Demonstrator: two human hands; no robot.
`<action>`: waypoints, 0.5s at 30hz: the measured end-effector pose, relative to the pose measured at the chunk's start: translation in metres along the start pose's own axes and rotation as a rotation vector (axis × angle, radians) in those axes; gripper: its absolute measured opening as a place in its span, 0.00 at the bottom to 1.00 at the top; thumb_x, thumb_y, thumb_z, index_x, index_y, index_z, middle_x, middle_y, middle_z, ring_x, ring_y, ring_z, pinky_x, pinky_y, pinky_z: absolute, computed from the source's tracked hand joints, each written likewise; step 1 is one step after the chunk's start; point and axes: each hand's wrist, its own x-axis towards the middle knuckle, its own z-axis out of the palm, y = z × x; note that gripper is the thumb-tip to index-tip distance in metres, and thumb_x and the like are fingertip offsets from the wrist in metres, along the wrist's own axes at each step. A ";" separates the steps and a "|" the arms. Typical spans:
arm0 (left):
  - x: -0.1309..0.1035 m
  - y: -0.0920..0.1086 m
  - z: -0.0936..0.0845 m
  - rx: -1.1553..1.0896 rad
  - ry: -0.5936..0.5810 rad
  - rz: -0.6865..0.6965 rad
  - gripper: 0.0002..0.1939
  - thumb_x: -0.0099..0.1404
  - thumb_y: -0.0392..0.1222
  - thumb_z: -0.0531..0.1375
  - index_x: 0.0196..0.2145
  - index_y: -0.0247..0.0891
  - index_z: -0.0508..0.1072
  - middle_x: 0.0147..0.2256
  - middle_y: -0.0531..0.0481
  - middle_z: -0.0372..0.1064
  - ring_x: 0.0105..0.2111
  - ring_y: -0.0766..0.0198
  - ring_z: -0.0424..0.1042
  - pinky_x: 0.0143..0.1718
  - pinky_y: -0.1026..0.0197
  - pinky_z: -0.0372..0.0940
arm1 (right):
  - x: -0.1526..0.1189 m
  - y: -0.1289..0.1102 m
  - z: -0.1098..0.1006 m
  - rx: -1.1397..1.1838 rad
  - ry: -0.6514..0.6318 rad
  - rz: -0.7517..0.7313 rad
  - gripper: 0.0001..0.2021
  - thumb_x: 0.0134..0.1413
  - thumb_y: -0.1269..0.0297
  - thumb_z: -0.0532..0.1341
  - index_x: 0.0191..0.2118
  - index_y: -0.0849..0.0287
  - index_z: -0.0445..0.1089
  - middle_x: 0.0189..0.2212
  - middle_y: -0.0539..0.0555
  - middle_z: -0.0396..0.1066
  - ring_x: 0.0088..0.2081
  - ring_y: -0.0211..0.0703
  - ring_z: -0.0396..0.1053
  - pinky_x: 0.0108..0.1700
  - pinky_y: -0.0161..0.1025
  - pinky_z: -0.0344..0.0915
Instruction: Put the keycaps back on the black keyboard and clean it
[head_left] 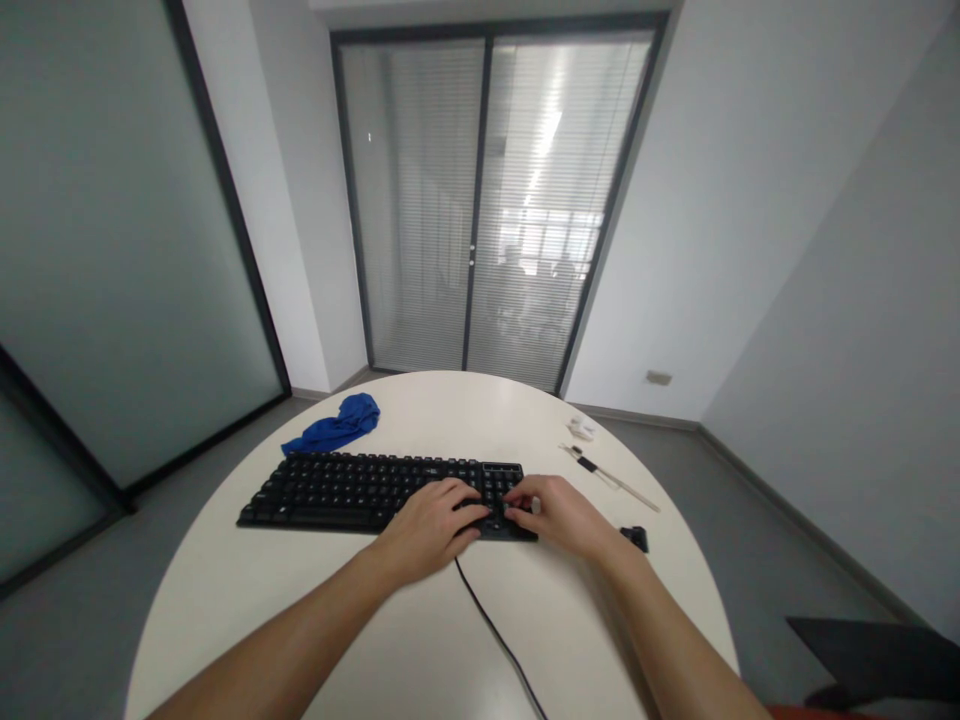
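A black keyboard [345, 492] lies on a round, cream-coloured table [465, 400], its number pad at the right end. My left hand [431, 525] rests on the keyboard's right part, fingers apart and pointing right, with nothing seen in it. Over the number pad, my right hand [547, 508] has its thumb and fingertips pinched together at the keys. Whatever sits between those fingertips is too small to make out. A black cable [491, 625] runs from under the keyboard side towards the table's near edge.
A crumpled blue cloth [341, 425] lies behind the keyboard's left end. At the right are a thin brush-like stick [619, 483], a small white item [581, 429] and a small black object [635, 538]. A dark chair part [877, 655] stands at the lower right.
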 end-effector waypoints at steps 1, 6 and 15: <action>0.000 0.000 0.000 0.001 0.004 0.002 0.15 0.69 0.42 0.60 0.53 0.44 0.72 0.50 0.47 0.71 0.53 0.54 0.66 0.53 0.50 0.64 | 0.000 0.000 0.000 -0.003 -0.007 0.012 0.09 0.57 0.62 0.63 0.40 0.56 0.79 0.33 0.52 0.79 0.33 0.43 0.73 0.36 0.36 0.64; 0.000 0.001 -0.001 0.006 -0.007 -0.003 0.15 0.69 0.42 0.60 0.53 0.44 0.72 0.50 0.48 0.71 0.52 0.54 0.66 0.53 0.50 0.64 | -0.001 -0.001 0.002 -0.095 -0.003 0.006 0.09 0.57 0.61 0.62 0.39 0.55 0.79 0.33 0.52 0.78 0.34 0.44 0.73 0.36 0.36 0.63; 0.000 0.000 -0.001 0.004 0.012 0.001 0.15 0.69 0.42 0.60 0.53 0.44 0.72 0.50 0.47 0.71 0.52 0.55 0.66 0.53 0.51 0.64 | -0.001 -0.002 0.002 -0.140 0.007 0.031 0.07 0.56 0.62 0.62 0.37 0.54 0.79 0.31 0.52 0.78 0.32 0.43 0.72 0.34 0.36 0.60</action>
